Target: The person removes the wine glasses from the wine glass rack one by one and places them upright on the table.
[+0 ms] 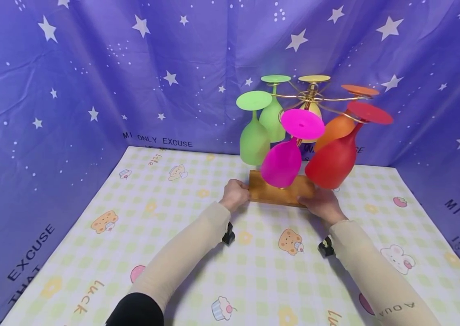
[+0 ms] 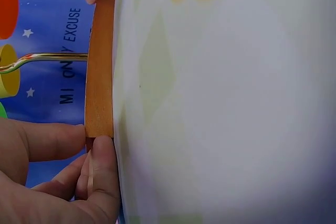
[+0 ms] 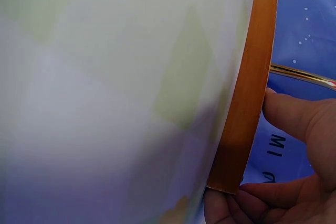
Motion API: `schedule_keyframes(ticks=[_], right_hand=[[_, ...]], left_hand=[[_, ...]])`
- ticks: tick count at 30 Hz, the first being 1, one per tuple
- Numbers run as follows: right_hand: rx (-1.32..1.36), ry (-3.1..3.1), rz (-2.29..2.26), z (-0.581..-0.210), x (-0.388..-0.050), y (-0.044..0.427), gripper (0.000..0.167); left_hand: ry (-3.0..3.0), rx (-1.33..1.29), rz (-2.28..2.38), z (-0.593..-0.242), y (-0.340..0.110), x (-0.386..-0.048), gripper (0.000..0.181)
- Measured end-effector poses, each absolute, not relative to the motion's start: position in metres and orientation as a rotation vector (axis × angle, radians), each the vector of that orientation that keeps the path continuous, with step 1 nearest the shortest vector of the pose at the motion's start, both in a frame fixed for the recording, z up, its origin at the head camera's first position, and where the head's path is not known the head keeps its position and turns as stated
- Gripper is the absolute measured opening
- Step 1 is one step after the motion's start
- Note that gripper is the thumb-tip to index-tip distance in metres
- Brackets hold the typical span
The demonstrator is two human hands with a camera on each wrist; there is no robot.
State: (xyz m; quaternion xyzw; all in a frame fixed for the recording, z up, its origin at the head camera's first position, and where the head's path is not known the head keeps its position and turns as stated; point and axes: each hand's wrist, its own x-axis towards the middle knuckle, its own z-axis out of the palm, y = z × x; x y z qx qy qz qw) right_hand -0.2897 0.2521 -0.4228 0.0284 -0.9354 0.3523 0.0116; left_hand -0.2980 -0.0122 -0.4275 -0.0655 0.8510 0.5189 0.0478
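Black fabric (image 1: 136, 310) at the left elbow lies nearest the camera, with a beige sleeve (image 1: 185, 246) leading up to the left hand (image 1: 235, 194). That hand's fingers pinch the left end of a wooden base (image 1: 275, 195), the brown, smooth, rectangular foot of a goblet rack (image 1: 310, 96).

This base sits between both hands toward the back of the worktop (image 1: 91, 253), its long axis running left to right, its lower edge along the checked, cartoon-printed cloth. A shiny gold metal post (image 2: 58, 56) rises from it, and curved wire arms fan out on top.

Six matte goblets hang upside down, feet up and bowls down: at left a light green goblet (image 1: 254, 142), then a second green goblet (image 1: 272, 120) behind; a magenta goblet (image 1: 282, 164) in front, tilted; a yellow goblet (image 1: 314, 79) at the rear; an orange goblet (image 1: 333, 131) and a red goblet (image 1: 332, 160) at right, both slanting, bowls toward the left.

Below the red one, the right hand (image 1: 323, 203) grips the base's right end, thumb against its upper edge.
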Motion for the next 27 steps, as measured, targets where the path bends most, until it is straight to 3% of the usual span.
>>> schedule_keyframes(ticks=[27], right_hand=[[0.167, -2.935, 1.078, -0.424, -0.292, 0.237, 0.082]], left_hand=[[2.567, -0.182, 1.636, -0.428, -0.033, -0.296, 0.036]])
